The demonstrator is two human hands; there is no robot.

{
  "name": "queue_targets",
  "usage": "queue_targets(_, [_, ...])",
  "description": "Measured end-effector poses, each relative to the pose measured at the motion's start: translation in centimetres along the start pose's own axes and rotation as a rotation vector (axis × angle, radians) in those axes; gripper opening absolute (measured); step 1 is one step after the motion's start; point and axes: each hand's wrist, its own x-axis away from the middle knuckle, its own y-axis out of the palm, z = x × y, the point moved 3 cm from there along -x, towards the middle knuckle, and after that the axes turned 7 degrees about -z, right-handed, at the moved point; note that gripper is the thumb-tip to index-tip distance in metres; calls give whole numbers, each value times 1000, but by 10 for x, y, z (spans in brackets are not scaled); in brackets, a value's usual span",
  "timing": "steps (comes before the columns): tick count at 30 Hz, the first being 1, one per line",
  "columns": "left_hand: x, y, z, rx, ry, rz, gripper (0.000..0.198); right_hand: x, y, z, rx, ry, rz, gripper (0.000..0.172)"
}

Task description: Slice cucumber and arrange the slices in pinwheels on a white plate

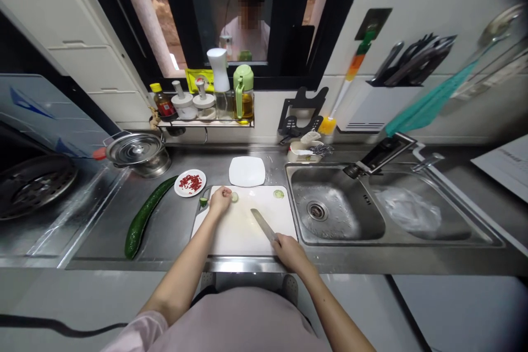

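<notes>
My right hand (289, 251) is wrapped round the handle of a kitchen knife (263, 223), whose blade lies low over the white cutting board (247, 236), pointing up and left. At the board's upper left my left hand (220, 201) has its fingers curled together; whatever they may hold is hidden. Just right of those fingertips is a small pale green round slice (235, 197). A dark green cut end piece (203, 202) rests by the board's left edge. Another pale green piece (279, 194) lies at the upper right corner.
Left of the board are a long green cucumber (149, 217) and a white plate (180, 188) of chopped red pieces. A white square dish (247, 171) stands behind the board. To the right is a steel double sink (342, 239); a lidded pot (142, 162) stands back left.
</notes>
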Motion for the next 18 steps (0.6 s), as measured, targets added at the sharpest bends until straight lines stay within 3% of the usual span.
queue_targets(5, [21,26,-17,245,52,-157,21,4,-2,-5,22,-13,31,31])
queue_targets(9, [37,42,-32,197,21,-179,23,8,0,-10,42,-33,30,32])
queue_targets(18, [48,43,-44,88,40,-148,26,12,8,-21,94,-53,0,32])
